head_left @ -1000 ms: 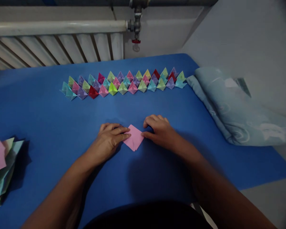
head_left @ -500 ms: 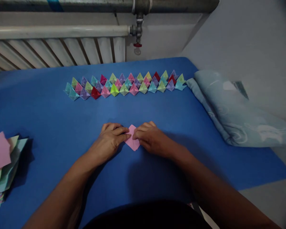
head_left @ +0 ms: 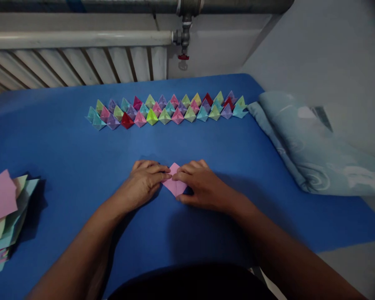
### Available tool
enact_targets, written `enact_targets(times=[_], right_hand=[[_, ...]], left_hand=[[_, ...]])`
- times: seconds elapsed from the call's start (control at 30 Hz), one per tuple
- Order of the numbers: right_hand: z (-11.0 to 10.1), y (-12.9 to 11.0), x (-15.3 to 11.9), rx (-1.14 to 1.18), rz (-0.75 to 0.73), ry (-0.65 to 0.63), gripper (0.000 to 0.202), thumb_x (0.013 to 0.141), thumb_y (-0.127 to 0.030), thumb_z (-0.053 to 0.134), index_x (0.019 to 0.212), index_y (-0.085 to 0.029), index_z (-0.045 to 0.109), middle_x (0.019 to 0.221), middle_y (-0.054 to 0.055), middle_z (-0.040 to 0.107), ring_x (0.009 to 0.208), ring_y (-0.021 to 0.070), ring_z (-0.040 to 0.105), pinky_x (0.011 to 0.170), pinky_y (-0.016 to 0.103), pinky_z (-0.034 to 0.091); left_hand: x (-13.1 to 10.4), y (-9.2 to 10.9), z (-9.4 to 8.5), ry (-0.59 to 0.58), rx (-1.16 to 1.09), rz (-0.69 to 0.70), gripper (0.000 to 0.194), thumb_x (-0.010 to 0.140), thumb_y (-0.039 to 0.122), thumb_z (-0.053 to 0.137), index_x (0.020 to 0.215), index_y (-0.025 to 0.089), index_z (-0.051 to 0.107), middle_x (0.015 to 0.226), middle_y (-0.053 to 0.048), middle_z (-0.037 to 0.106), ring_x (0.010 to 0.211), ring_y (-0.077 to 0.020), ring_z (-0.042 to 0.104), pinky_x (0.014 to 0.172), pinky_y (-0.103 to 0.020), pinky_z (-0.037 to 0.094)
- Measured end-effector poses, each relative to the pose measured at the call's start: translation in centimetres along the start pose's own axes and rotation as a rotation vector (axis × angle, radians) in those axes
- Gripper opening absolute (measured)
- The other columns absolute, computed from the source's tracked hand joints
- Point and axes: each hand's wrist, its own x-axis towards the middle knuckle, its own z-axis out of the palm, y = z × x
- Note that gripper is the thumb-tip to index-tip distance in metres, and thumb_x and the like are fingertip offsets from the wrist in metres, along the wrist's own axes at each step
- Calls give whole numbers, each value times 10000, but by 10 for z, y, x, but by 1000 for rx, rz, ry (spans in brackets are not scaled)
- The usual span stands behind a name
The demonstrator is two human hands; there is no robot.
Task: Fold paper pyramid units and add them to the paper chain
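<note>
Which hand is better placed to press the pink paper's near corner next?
Probably the right hand: its thumb sits by that corner of the pink paper; the left hand touches its left side.

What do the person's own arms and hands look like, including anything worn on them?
Both forearms are bare, with no sleeve in view. The left hand and right hand wear no gloves, and no watch, bracelet or cable shows at either wrist. The picture is too dim to tell whether the fingers carry a ring.
</note>
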Motion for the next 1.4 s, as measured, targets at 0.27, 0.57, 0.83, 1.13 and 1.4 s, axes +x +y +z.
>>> enact_targets(times=[0.27, 0.57, 0.83, 1.13, 1.4], right_hand=[[1, -1, 0, -29, -2, 0, 321, 850, -365, 608, 1121, -194, 632, 1087, 83, 629, 956, 241, 500, 806, 367, 290], [3, -3, 2, -19, 21, 20, 237, 866, -223, 536, 1076, -183, 638, 1032, 73, 636, 920, 219, 488, 775, 345, 276], [2, -2, 1, 53, 10, 33, 138, 851, -225, 552, 958, -185, 630, 971, 55, 628, 858, 192, 489, 766, 325, 285], [16, -1, 7, -32, 71, 83, 134, 908, -223, 516, 928, -192, 646, 901, 43, 632, 838, 189, 475, 730, 316, 246], [20, -3, 10, -24, 153, 107, 172, 931, -230, 497, 915, -193, 665, 881, 38, 642, 825, 184, 477, 727, 320, 248]], left_hand=[[0, 2, -3, -28, -49, -34, 311, 882, 167, 525, 1118, 304, 675, 1167, -12, 694, 1073, -238, 559, 894, -435, 374], [0, 9, -7, -69, -45, -53, 306, 848, 278, 577, 1140, 243, 661, 1201, -49, 671, 1114, -273, 540, 925, -473, 376], [0, 5, -3, -12, -57, -27, 247, 906, 316, 534, 1095, 226, 666, 1133, -44, 701, 1075, -250, 568, 910, -442, 391], [1, 6, -4, -27, -70, -46, 141, 885, 282, 571, 992, 225, 643, 1150, -31, 697, 1080, -234, 575, 919, -427, 386], [1, 5, -3, 10, -58, -39, 121, 907, 255, 539, 935, 225, 653, 1121, -39, 705, 1040, -210, 611, 902, -415, 397]])
